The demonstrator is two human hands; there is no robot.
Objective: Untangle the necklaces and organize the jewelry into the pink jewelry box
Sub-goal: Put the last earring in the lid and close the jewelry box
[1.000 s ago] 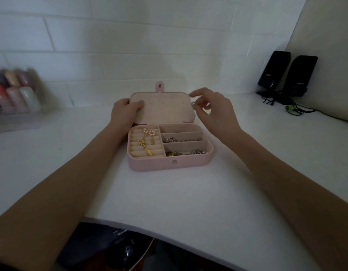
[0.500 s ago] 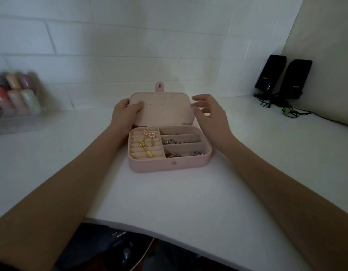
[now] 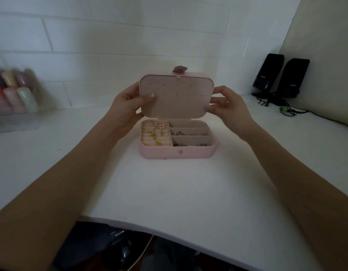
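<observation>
The pink jewelry box (image 3: 161, 152) sits on the white table, with its lid (image 3: 177, 96) raised nearly upright. My left hand (image 3: 128, 104) grips the lid's left edge, thumb on its inner face. My right hand (image 3: 226, 106) pinches the lid's right edge. Gold rings and a gold chain (image 3: 156, 133) lie across the ring rolls in the left compartment. Darker jewelry (image 3: 179, 133) lies in the middle right compartment, and more pieces (image 3: 188, 145) show in the front one. A snap tab (image 3: 179, 70) sticks up from the lid's top edge.
Two black speakers (image 3: 280, 77) with cables stand at the back right corner. A clear case of pastel bottles (image 3: 12, 92) stands at the back left against the white brick wall. The table's front edge (image 3: 169, 229) curves above dark items below.
The lid was lying flat back; both hands have lifted it to nearly upright. My right hand moved from above the lid onto its right edge.
</observation>
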